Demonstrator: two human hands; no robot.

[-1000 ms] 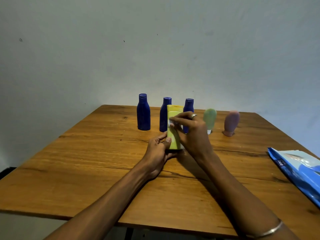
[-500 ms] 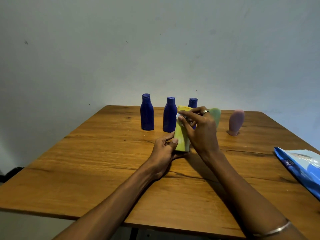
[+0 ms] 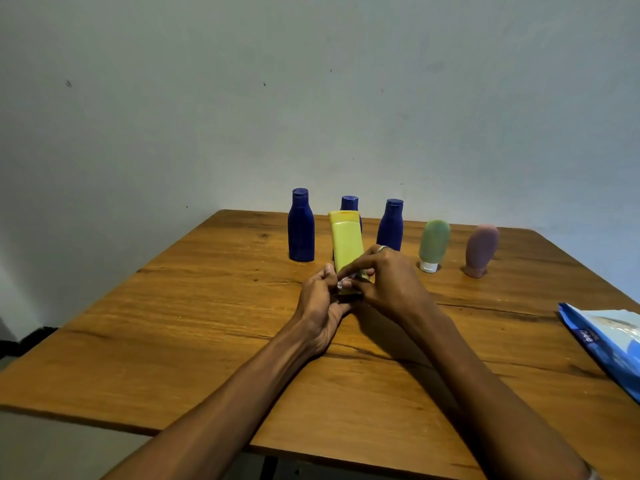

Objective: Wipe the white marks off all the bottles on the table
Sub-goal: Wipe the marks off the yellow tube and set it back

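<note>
A yellow-green bottle point(image 3: 346, 244) stands upright near the middle of the wooden table point(image 3: 180, 327). My left hand point(image 3: 320, 306) grips its base from the left. My right hand point(image 3: 384, 282) pinches a small white wipe point(image 3: 344, 283) against the bottle's lower front. Behind stand three dark blue bottles: left point(image 3: 300, 226), middle point(image 3: 349, 203) half hidden by the yellow bottle, and right point(image 3: 391, 226). A pale green tube point(image 3: 433, 244) and a pink tube point(image 3: 480, 249) stand cap-down to the right.
A blue and white wipes pack point(image 3: 613, 344) lies at the table's right edge. A plain wall rises right behind the table's far edge. The table's near edge runs below my forearms.
My right hand has slid from the top of the yellow bottle down to its lower part with the wipe. The bottle shifted slightly left, now covering the middle blue bottle.
</note>
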